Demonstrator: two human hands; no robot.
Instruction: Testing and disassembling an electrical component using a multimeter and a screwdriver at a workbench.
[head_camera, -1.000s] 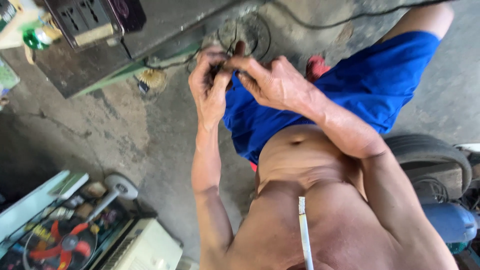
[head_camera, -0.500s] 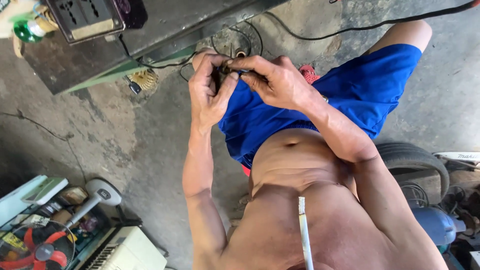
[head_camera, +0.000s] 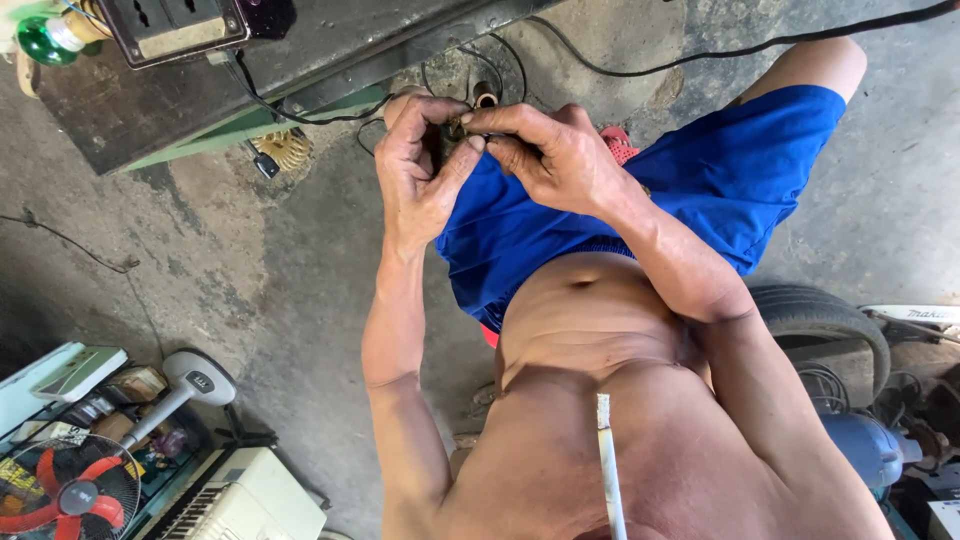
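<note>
Head view: both hands (head_camera: 490, 150) pinch small dark part (head_camera: 455, 130).

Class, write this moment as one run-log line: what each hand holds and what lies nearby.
left hand: pinching small part | right hand: pinching same part | nearby: black wires, dark bench | floor: red fan

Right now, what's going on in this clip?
A person seen from their own head camera holds a small dark part up between both hands. The left hand cups it from one side while the right hand pinches it from the other, fingertips meeting. Thin black wires lie just beyond. A dark metal box sits on the concrete floor, and a red fan lies at the lower left.
</note>
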